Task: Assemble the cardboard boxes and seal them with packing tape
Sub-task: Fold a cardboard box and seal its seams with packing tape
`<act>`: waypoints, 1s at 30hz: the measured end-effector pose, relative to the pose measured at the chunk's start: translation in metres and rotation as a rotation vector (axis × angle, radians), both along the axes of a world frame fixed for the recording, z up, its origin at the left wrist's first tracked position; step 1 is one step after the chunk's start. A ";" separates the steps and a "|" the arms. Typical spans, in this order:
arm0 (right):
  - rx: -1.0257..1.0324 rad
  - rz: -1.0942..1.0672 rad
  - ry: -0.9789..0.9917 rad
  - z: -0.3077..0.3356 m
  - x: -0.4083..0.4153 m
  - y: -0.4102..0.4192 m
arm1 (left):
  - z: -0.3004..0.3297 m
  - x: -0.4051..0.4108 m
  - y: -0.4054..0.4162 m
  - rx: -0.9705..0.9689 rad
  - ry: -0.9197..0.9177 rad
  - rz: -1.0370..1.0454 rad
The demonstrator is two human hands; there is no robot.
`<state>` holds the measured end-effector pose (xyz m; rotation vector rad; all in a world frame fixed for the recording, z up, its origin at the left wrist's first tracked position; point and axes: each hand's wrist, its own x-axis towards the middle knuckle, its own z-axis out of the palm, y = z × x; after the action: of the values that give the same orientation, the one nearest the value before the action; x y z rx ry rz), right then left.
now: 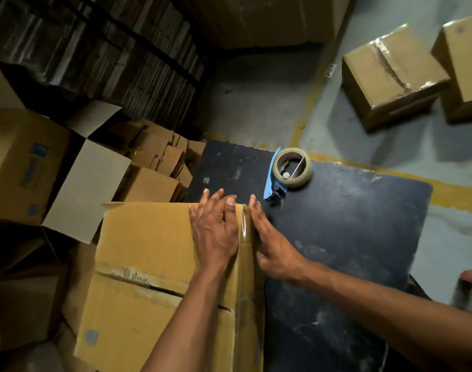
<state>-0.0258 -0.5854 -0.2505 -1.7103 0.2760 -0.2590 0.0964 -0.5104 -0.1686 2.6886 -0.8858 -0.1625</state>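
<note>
Hands (216, 226) flat on box (149, 237), taped edge (245, 224)

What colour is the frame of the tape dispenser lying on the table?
Blue, seen in the head view: the tape dispenser holds a tan roll.

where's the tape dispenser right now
In the head view, the tape dispenser lies on the dark table, near its far edge, just beyond the right hand and the box being taped.
</note>
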 end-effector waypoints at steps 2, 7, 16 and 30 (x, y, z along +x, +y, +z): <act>-0.049 -0.059 -0.032 0.000 -0.002 0.021 | -0.003 0.001 0.002 -0.006 -0.011 -0.013; -0.103 -0.070 -0.016 -0.010 -0.036 0.034 | -0.003 0.000 0.004 -0.048 -0.004 -0.028; -0.001 -0.163 0.111 0.000 -0.012 0.040 | -0.003 0.000 0.003 -0.042 -0.020 -0.023; 0.205 -0.220 0.068 0.062 0.009 -0.069 | 0.002 -0.005 0.002 -0.112 0.046 0.039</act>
<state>-0.0171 -0.6540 -0.1880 -1.4883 0.5243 -0.3232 0.0919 -0.5083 -0.1671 2.5854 -0.8038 -0.1606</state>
